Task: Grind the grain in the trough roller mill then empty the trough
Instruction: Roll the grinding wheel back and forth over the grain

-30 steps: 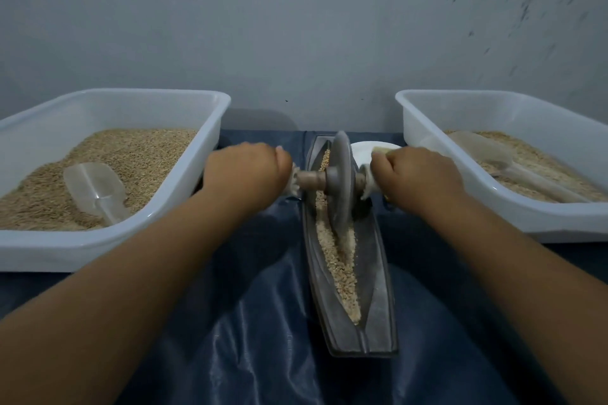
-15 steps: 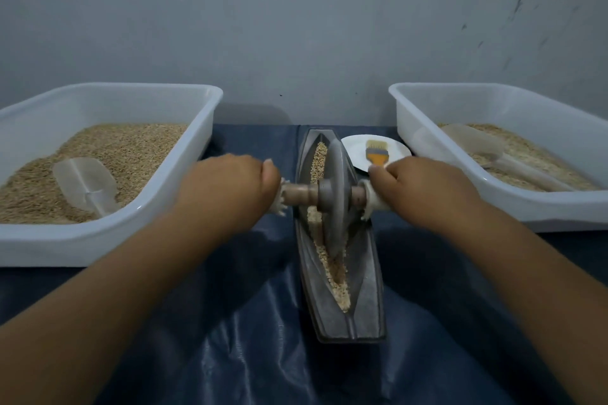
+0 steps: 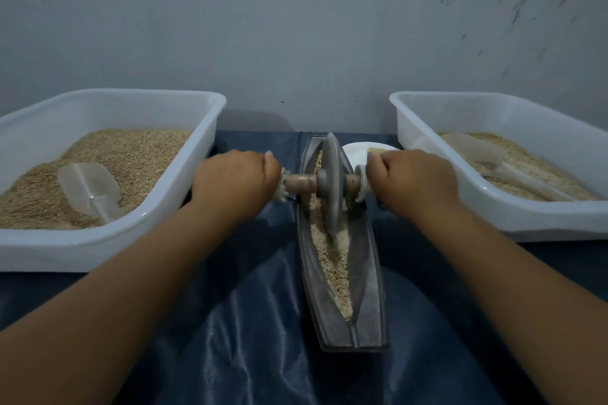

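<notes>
Your left hand (image 3: pixel 235 182) and right hand (image 3: pixel 413 179) each grip the axle (image 3: pixel 299 181); roller wheel (image 3: pixel 332 187) sits mid-frame in the grain-filled trough (image 3: pixel 368 276).

I can read no text, label, brand, number or sign anywhere in my view.

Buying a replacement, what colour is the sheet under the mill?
Dark blue sheet, glossy, in the head view.
</notes>
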Tool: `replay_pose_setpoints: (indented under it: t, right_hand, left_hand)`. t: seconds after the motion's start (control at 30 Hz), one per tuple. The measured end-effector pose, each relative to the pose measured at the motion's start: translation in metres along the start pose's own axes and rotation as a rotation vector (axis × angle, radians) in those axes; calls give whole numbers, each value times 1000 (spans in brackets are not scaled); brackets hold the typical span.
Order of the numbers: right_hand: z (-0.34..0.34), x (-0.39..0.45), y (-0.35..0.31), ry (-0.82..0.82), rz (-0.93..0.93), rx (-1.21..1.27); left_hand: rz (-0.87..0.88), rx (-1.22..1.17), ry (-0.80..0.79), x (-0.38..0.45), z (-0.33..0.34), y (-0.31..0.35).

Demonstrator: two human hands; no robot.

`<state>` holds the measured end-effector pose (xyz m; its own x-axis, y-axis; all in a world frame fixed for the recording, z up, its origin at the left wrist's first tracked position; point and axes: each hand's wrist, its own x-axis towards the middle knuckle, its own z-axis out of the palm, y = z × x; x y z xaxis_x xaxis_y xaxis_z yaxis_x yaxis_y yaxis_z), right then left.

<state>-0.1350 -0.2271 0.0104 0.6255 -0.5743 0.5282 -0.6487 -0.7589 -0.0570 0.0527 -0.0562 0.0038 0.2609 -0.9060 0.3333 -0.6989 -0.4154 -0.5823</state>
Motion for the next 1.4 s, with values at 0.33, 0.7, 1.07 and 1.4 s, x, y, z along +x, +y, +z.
replay_pose_setpoints:
  t: [0.33,0.7,1.07,1.4]
  right_hand:
    - [9,-8,4,50,8,32]
    - [-48,-62,1,-137,-22,65]
    - [7,15,2,-120,132,62]
    - [-46,-58,7,-265,9,106]
  left_hand:
    - [23,-39,-102,8,-14,-2]
    - [-111,-369,-81,-58,-49,4]
    - [-23,-33,-121,23,-14,-3]
    - [122,-222,67,-59,-51,3]
